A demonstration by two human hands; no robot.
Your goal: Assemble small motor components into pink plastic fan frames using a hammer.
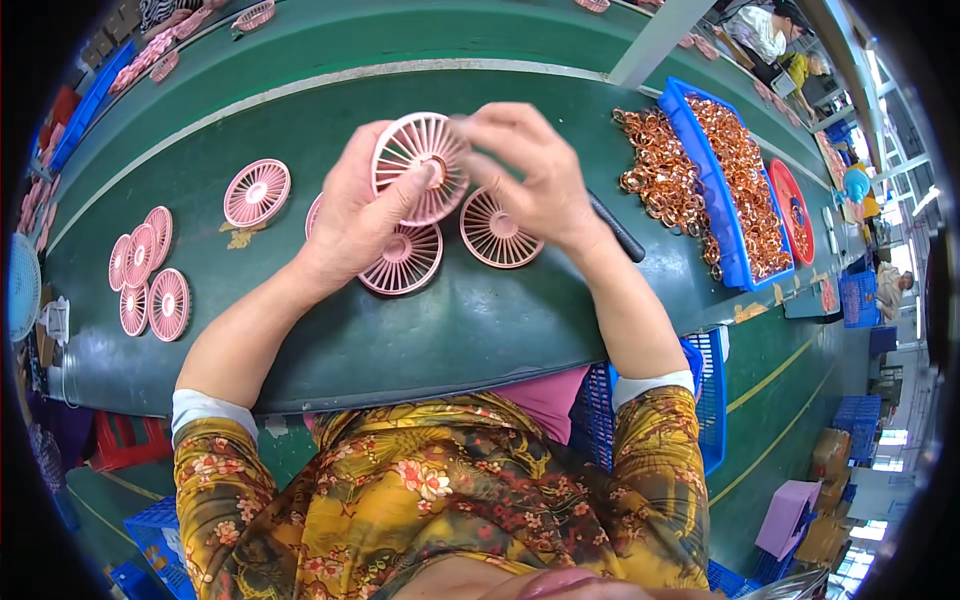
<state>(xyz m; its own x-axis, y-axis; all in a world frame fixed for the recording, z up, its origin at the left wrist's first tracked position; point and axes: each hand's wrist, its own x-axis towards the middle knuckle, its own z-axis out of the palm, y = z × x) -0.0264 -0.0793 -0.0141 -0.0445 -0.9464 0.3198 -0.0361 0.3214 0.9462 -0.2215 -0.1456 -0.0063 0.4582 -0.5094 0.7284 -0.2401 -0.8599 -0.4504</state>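
My left hand [345, 215] grips a pink round slatted grille [420, 145] above the green table, its thumb pressed near the hub. A copper-coloured ring [438, 170] shows at that hub, partly behind the thumb. At the grille's right edge hovers my right hand [540, 180], its fingertips smeared by motion, so whether it holds anything is unclear. Beneath my hands lie a pink grille [402, 268], a second grille [503, 226] to its right, and one mostly hidden behind my left hand.
One grille [257, 193] lies left; several more [141, 252] cluster farther left. At right, copper-coloured rings [665, 165] are heaped beside a blue tray [712, 180] full of them. A red basin [784, 180] stands beyond. A dark rod [618, 228] lies by my right wrist.
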